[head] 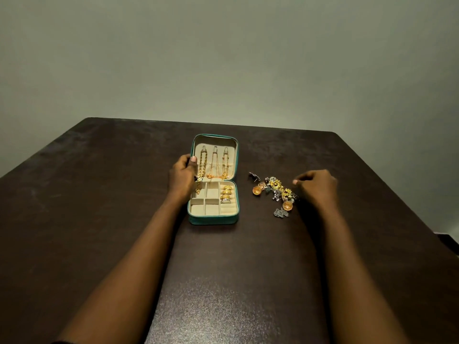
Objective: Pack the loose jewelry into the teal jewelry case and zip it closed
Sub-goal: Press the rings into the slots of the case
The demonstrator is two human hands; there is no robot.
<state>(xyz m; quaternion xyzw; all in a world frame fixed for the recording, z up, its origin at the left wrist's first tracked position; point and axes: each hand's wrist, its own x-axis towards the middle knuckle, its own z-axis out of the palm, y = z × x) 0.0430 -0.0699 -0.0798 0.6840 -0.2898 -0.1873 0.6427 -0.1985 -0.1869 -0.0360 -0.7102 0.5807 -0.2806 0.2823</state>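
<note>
Teal jewelry case [212, 218] lies open on the dark counter [99, 194], a little left of centre, lid tilted back toward the wall. Left hand [182, 178] grips the lid's left edge, thumb hooked over the rim onto the cream lining, fingers behind it. Inside the lid, three chains [214, 165] hang side by side from small tabs; the leftmost is the heaviest and trails down into the base. Base is split into cream compartments: left and middle ones mostly bare, the right-hand ring rolls holding a row of gold rings [227, 192] with one silver ring [225, 200] just below them. Right of the case, apart from it, a loose heap of earrings [275, 192] sits on the counter, gold and silver pieces tangled together, with a dark piece at its far left end and a silver piece nearest the camera. Right hand [316, 186] hovers just right of the heap, fingers loosely curled, thumb and forefinger close together; cannot tell if anything is pinched between them.
</note>
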